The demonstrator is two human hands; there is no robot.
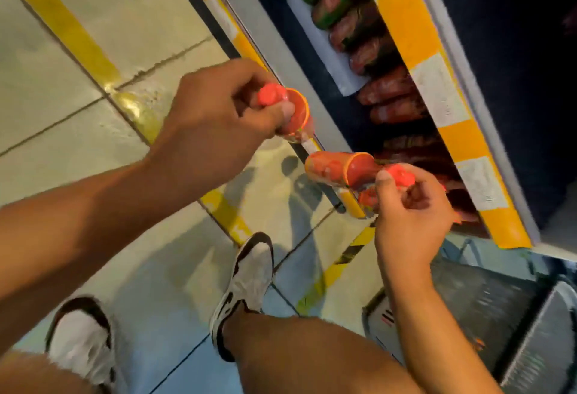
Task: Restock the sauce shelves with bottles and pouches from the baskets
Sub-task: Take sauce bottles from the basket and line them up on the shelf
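L hand (215, 118): grips a red sauce bottle (292, 115) by its cap, just off the shelf (415, 59).
R hand (409, 215): pinches 2nd bottle (340, 168) by cap, near shelf edge.
Tip: seat one at a time, upright, w/ the red row.

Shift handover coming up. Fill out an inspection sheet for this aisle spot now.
Surface: tiled floor with yellow tape lines.
Job's things: one red-capped sauce bottle in the left hand, another bottle in the right hand; shelf holds rows of red bottles, green-labelled ones further along.
Clutter: nothing seen.
Grippers: both hands grip bottles near the caps.
Cables: nothing seen.
Surroundings: grey basket at lower right, contents unclear; person's two sneakers on the floor.
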